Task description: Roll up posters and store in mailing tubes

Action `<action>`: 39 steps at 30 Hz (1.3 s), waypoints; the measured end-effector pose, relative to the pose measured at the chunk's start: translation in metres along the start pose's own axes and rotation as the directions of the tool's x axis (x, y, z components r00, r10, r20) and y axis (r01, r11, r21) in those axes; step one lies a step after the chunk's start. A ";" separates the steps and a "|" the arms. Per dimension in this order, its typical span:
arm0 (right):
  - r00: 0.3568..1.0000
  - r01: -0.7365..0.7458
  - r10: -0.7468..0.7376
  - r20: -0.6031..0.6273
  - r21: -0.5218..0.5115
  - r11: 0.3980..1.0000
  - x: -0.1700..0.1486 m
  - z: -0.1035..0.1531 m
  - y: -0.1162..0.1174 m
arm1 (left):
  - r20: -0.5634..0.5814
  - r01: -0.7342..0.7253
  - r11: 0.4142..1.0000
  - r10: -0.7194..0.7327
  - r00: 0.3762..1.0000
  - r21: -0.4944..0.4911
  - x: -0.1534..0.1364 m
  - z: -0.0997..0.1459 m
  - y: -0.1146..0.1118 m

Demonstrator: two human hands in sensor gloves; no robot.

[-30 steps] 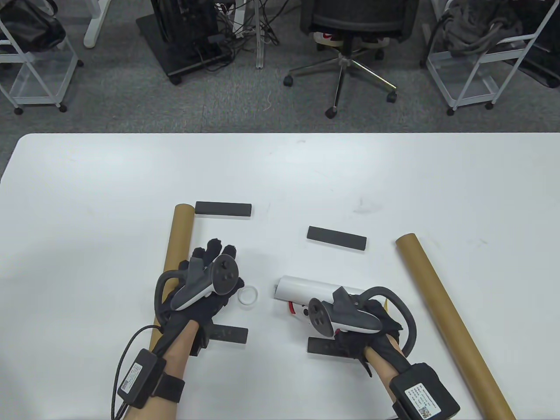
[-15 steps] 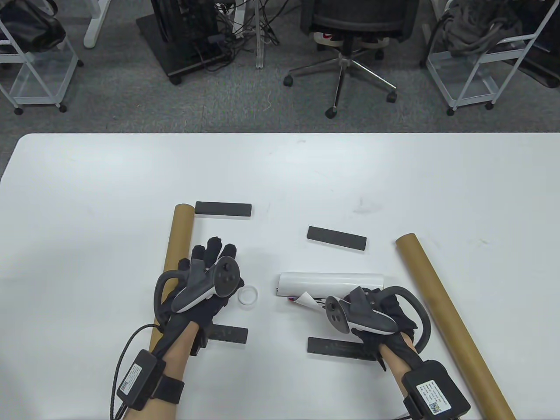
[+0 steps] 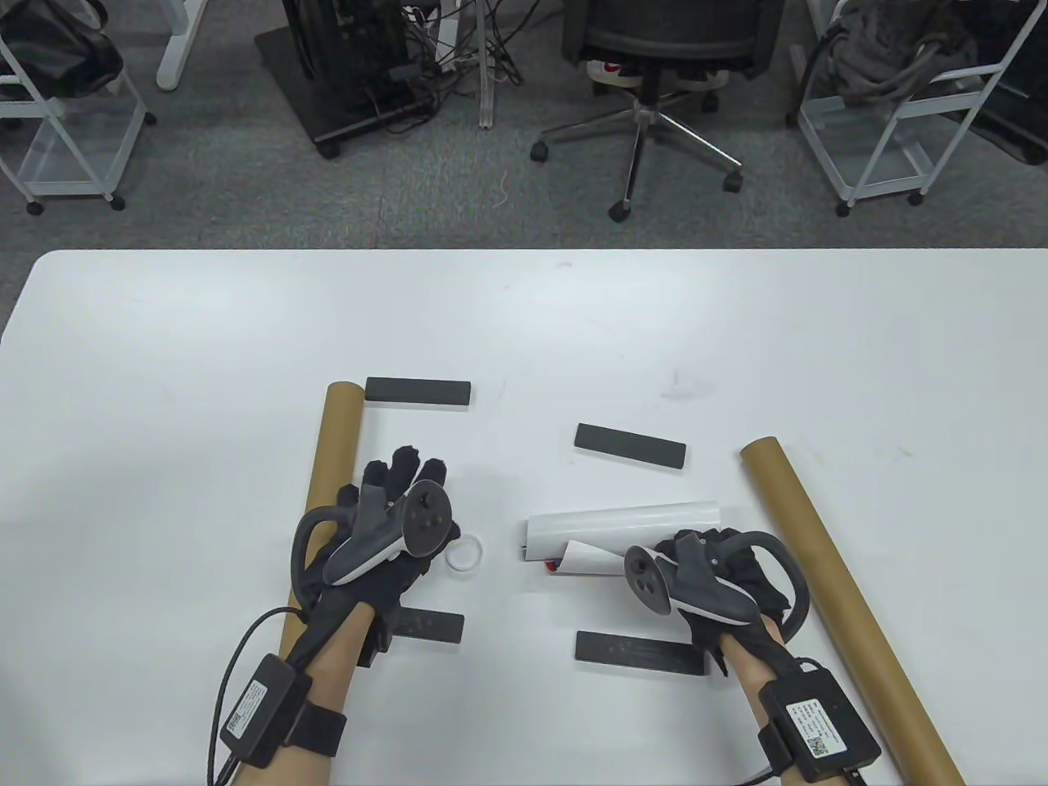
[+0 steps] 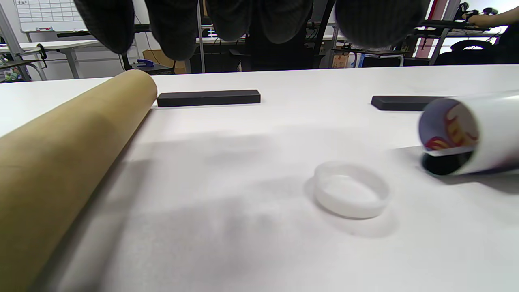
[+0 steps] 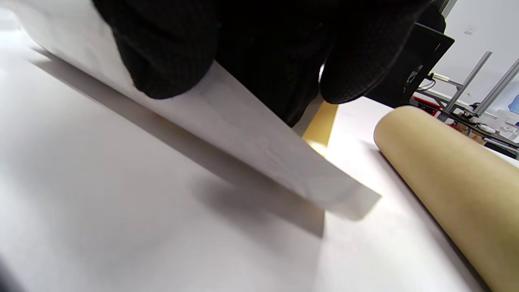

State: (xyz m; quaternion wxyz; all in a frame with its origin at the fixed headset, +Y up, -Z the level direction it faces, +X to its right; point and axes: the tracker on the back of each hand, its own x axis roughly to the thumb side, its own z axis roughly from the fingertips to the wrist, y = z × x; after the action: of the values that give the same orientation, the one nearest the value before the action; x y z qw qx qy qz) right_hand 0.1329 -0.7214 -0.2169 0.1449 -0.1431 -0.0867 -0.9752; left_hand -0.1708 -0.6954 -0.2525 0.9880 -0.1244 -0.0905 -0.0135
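Note:
A white rolled poster (image 3: pixel 622 526) lies across the table's middle, and its loose inner flap (image 3: pixel 589 560) sticks out at the near side. My right hand (image 3: pixel 719 550) grips the roll near its right end; in the right wrist view its fingers (image 5: pixel 166 52) curl over the poster (image 5: pixel 251 138). One brown mailing tube (image 3: pixel 843 598) runs diagonally just right of that hand. A second brown tube (image 3: pixel 332 483) lies left of my left hand (image 3: pixel 401 471), which is flat with straight fingers and holds nothing. A white tube cap (image 3: pixel 464 554) sits beside it on the right.
Black bars lie around the work area: far left (image 3: pixel 417 390), far middle (image 3: pixel 630 444), near right (image 3: pixel 639 652), and one (image 3: pixel 430 626) partly under my left wrist. The table's far edge (image 3: pixel 524 252) borders a floor with an office chair (image 3: pixel 655 49) and carts.
My right hand has slid rightward along the poster to its right end. The roll has swung to lie nearly level and its loose flap shows more. The left hand barely moved.

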 end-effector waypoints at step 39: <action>0.994 0.108 -0.106 0.023 -0.187 0.976 -0.001 0.000 -0.068 | 0.253 -0.362 0.930 0.334 0.908 0.069 0.091 -0.021 0.035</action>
State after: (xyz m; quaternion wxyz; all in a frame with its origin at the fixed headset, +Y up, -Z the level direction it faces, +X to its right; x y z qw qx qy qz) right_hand 0.1128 -0.6568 -0.2260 0.0775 -0.1577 -0.0028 -0.9844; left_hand -0.0763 -0.6672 -0.2642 0.9620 -0.0825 -0.1847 0.1832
